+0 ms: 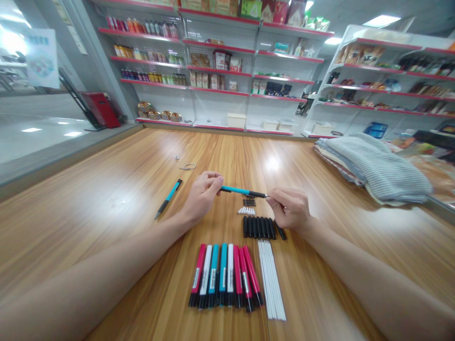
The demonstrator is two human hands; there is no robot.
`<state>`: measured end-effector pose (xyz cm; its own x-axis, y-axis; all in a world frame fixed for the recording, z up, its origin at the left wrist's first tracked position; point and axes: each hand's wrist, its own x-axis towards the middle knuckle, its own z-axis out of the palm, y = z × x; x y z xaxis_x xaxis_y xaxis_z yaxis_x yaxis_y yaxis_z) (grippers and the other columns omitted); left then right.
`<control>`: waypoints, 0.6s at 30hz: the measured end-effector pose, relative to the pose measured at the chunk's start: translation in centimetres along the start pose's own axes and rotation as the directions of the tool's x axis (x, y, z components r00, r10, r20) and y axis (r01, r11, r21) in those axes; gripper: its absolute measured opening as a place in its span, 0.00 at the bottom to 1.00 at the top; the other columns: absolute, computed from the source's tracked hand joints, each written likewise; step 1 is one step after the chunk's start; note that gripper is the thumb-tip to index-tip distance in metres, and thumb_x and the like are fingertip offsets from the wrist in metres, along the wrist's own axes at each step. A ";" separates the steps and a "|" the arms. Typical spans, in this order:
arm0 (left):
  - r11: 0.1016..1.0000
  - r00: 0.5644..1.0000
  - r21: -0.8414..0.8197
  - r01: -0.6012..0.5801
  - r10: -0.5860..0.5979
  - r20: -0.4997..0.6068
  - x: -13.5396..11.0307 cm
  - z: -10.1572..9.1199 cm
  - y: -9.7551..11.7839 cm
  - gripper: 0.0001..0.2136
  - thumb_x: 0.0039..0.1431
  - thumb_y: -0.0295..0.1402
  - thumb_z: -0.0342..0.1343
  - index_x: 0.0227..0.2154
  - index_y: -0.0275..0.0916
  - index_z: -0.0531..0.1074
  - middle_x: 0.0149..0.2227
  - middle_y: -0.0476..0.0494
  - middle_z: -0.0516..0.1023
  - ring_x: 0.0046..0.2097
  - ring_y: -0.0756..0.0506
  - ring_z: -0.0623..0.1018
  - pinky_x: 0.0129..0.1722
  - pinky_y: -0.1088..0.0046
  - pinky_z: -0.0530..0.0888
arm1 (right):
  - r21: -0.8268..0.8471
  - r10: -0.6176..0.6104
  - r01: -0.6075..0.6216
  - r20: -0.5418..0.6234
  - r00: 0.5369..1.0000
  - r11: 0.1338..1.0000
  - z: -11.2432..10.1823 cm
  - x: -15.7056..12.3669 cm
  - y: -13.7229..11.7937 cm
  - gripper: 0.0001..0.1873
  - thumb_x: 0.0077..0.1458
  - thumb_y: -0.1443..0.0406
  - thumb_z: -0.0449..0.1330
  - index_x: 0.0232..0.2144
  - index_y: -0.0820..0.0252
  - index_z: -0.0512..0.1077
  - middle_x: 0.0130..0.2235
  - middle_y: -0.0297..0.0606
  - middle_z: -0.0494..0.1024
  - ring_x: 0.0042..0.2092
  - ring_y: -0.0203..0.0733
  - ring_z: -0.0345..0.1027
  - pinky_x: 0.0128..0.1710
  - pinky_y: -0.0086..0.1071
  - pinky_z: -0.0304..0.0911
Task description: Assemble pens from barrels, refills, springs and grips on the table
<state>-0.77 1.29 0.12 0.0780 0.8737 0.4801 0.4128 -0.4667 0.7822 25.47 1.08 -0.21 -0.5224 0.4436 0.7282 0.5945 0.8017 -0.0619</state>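
You hold a blue pen [235,190] level above the counter [121,265], your left hand [202,195] pinching its blue end between thumb and fingers and your right hand [291,208] gripping the tip past its black section. Beneath it, small dark parts [249,202] and white pieces [246,211] lie in short rows, with a row of black tubes [259,227] nearer you. Closer still, pink, white and blue barrels [213,267] lie side by side, just left of a bundle of white refills [270,284]. A second pen [170,195] lies left of your left hand, and folded cloths [377,166] are stacked at the far right.
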 end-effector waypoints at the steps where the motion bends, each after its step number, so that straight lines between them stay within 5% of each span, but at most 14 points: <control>1: 1.000 1.000 -0.009 -0.003 0.003 0.005 0.0 0.0 0.0 0.21 0.64 0.42 0.44 0.18 0.36 0.65 0.44 0.42 0.72 0.50 0.44 0.71 0.52 0.66 0.64 | 0.001 0.004 -0.004 0.004 1.000 1.000 0.0 0.0 0.0 0.08 0.56 0.68 0.54 0.25 0.60 0.65 0.22 0.32 0.61 0.25 0.34 0.55 0.26 0.31 0.49; 10: 0.996 0.999 -0.083 0.033 -0.036 -0.035 0.1 0.1 -0.2 0.22 0.63 0.43 0.47 0.16 0.36 0.63 0.42 0.42 0.73 0.45 0.46 0.72 0.48 0.71 0.65 | 0.016 0.028 -0.029 0.082 0.996 0.999 0.2 0.4 0.2 0.09 0.60 0.65 0.52 0.27 0.60 0.64 0.23 0.32 0.63 0.25 0.33 0.56 0.27 0.29 0.50; 18: 0.872 0.966 -0.424 0.246 -0.257 0.033 0.0 0.9 -0.5 0.19 0.56 0.46 0.55 0.20 0.34 0.70 0.36 0.43 0.76 0.36 0.49 0.72 0.36 0.73 0.67 | -0.013 0.019 -0.018 0.080 0.997 1.000 0.6 0.2 0.4 0.12 0.62 0.62 0.52 0.27 0.60 0.65 0.23 0.32 0.65 0.24 0.33 0.56 0.27 0.29 0.49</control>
<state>-0.17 1.67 -0.65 -0.0012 0.9682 0.2501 -0.0057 -0.2501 0.9682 25.24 1.75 -0.46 -0.5579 0.4895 0.6702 0.6120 0.7881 -0.0661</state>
